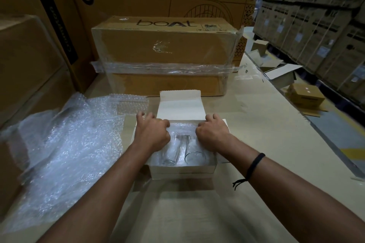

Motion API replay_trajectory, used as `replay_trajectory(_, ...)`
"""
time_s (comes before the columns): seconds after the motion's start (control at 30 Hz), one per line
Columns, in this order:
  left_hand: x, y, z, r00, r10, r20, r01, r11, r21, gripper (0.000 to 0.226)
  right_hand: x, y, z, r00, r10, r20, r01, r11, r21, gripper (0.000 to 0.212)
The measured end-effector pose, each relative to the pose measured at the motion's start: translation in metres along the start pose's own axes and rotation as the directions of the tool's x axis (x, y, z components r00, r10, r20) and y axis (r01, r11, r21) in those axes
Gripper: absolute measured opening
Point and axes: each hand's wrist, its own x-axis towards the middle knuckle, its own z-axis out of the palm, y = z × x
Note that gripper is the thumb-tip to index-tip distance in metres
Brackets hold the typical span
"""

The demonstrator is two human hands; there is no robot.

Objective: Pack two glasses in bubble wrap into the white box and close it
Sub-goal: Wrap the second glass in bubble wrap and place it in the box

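Note:
The white box (180,171) lies open in front of me, its lid flap (180,104) standing back on the far side. Two clear glasses lie side by side inside it, the left glass (171,152) and the right glass (194,156), on bubble wrap (182,126) that lines the box. My left hand (153,130) has its fingers curled over the far left part of the box and the wrap. At the far right part my right hand (212,131) has its fingers curled down onto the wrap there. Whether either hand pinches the wrap is hidden.
A big loose sheet of bubble wrap (67,154) spreads on the table to the left. A taped brown carton (166,55) stands just behind the white box. Stacked cartons (29,55) wall the left side. The table edge (308,116) runs diagonally at right, with small boxes on the floor beyond.

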Motion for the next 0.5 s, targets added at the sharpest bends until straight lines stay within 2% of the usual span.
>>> replay_trajectory(0.07,-0.001,0.001,0.004,0.993,-0.005,0.116,-0.004,0.997,0.079,0.036,0.003,-0.002,0.002,0.998,0.019,0.052,-0.018,1.0,-0.02,0.028)
replay_trajectory(0.17,-0.002,0.001,0.008,0.983,0.011,0.182,-0.034,0.992,0.121,0.037,0.01,-0.004,-0.001,0.994,0.015,0.113,-0.011,0.999,-0.032,0.029)
replay_trajectory(0.23,-0.003,0.001,0.006,0.986,0.006,0.164,-0.022,0.995,0.094,0.036,0.012,-0.004,-0.006,0.991,0.039,0.13,-0.042,0.999,0.018,0.027)
replay_trajectory(0.33,-0.004,0.001,0.002,0.999,-0.036,0.028,0.036,0.999,-0.007,0.036,0.014,-0.006,-0.016,0.998,0.07,-0.007,-0.068,0.986,0.152,0.024)
replay_trajectory(0.37,-0.005,0.001,0.002,0.999,-0.044,-0.001,0.044,0.999,-0.03,0.036,0.015,-0.009,-0.018,0.998,0.069,-0.007,-0.066,0.977,0.204,0.023)
replay_trajectory(0.5,-0.007,0.004,0.002,0.997,-0.021,0.077,0.022,1.0,-0.005,0.037,0.023,-0.022,-0.007,0.98,0.022,0.197,-0.085,0.945,0.316,0.026)
